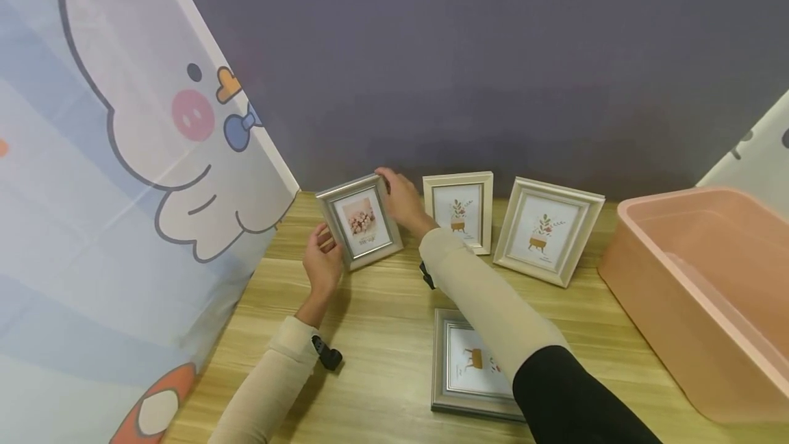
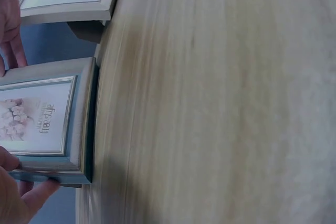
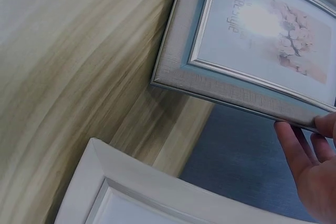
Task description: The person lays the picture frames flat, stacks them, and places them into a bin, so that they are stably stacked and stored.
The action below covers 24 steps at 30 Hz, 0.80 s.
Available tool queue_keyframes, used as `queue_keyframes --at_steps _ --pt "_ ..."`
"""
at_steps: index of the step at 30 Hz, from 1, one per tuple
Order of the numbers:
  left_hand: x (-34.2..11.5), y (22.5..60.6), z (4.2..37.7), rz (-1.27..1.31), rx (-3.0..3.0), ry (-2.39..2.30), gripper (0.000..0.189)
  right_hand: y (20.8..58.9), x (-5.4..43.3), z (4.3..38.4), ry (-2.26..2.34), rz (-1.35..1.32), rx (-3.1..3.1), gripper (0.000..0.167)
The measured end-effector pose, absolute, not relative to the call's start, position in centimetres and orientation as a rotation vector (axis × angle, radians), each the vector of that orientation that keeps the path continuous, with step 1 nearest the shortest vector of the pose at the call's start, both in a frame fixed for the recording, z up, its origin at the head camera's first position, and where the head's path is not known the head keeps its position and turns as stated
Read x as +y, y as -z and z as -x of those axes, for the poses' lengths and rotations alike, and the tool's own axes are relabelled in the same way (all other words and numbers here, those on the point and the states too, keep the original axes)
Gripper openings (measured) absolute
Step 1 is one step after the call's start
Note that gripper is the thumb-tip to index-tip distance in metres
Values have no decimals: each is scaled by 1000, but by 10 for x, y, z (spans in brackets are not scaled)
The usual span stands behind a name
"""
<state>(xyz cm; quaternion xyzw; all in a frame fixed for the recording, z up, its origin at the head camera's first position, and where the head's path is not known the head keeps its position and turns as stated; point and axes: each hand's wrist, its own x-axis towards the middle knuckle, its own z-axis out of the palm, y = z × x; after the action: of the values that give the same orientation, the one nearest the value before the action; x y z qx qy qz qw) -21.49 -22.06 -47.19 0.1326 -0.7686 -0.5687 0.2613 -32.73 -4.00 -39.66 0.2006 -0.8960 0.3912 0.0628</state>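
Note:
A silver-grey picture frame [image 1: 361, 221] with a print of pink flowers stands upright at the back left of the table, tilted a little sideways. My left hand [image 1: 323, 262] holds its left edge; in the left wrist view the thumb is over the front and fingers [image 2: 41, 195] are at the side. At the upper right corner my right hand [image 1: 403, 199] pinches the same picture frame. The right wrist view shows fingers [image 3: 291, 145] behind that edge and the thumb on the front. Its lower edge is close to the wooden table [image 1: 382, 334].
Two cream picture frames with plant prints stand to the right, one upright [image 1: 489, 214] and one turned at an angle [image 1: 592, 225]. A grey picture frame [image 1: 439, 362] lies flat at the front, partly under my right sleeve. A pink bin [image 1: 666, 293] stands far right; a dark wall [image 1: 468, 53] rises behind.

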Motion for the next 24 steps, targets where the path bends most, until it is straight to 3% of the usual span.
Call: queue_keyframes --at_steps 13,24 --pt "-221 477 213 -365 -2116 1439 56 397 -37 320 -1142 -656 -2690 58" --pt "-232 455 209 -329 -2117 1488 58 380 -38 317 -1286 -710 -2581 59"
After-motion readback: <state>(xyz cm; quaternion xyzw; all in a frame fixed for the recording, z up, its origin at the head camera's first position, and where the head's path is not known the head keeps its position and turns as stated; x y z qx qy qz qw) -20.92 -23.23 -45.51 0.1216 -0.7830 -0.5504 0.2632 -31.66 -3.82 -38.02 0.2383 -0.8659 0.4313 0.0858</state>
